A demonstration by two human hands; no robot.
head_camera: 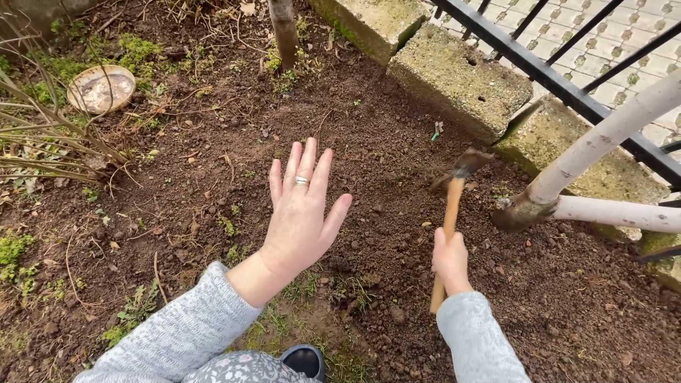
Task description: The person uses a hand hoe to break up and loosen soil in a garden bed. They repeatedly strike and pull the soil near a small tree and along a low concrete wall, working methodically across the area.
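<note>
Wooden-handled hoe [454,206] gripped by right hand [451,261]; left hand [301,213] fingers spread | blade seemingly by pale trunk [596,145]

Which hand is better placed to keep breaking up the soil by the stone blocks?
Probably the right hand: it grips the wooden handle of the small hoe, whose head sits over the loose soil. The left hand is open, fingers spread, holding nothing.

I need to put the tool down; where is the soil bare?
Bare soil lies between the open left hand, the concrete blocks and the thin trunk. Crowded: dry stalks by the shallow dish, and pale branches beside the hoe in the right hand.
</note>
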